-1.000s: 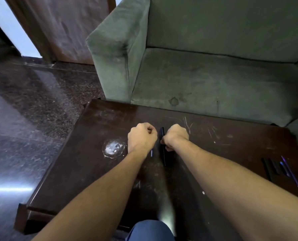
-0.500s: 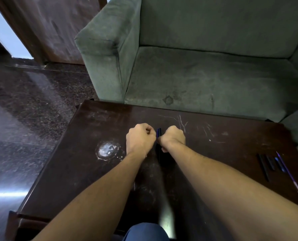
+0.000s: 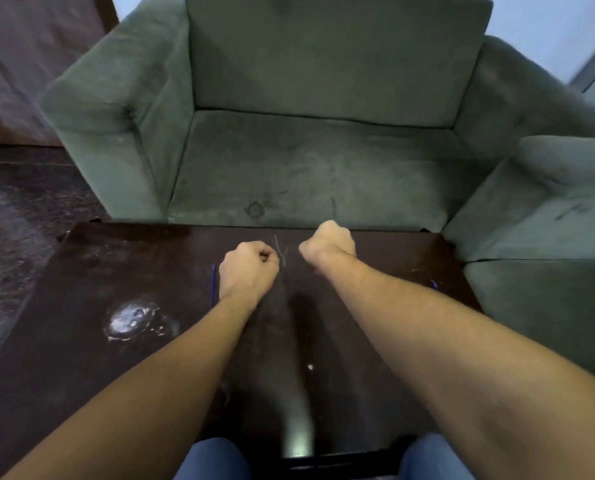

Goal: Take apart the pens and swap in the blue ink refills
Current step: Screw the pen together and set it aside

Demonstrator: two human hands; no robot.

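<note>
My left hand (image 3: 247, 268) and my right hand (image 3: 327, 244) hover over the dark wooden table (image 3: 81, 289) as closed fists, a hand's width apart. No pen shows between them; whatever they grip is hidden inside the curled fingers. A thin blue refill (image 3: 213, 284) lies on the table just left of my left hand, pointing away from me. A small blue tip (image 3: 434, 283) of the spare pens peeks out beside my right forearm; the rest is covered by the arm.
A green sofa (image 3: 306, 168) stands right behind the table's far edge, with another green cushion (image 3: 549, 220) at the right. A pale round stain (image 3: 131, 320) marks the table's left half. Dark stone floor lies to the left.
Both hands held a dark pen upright between them; now the fists have pulled apart, the right one moving farther away. The pen is out of sight. The camera tilted up.
</note>
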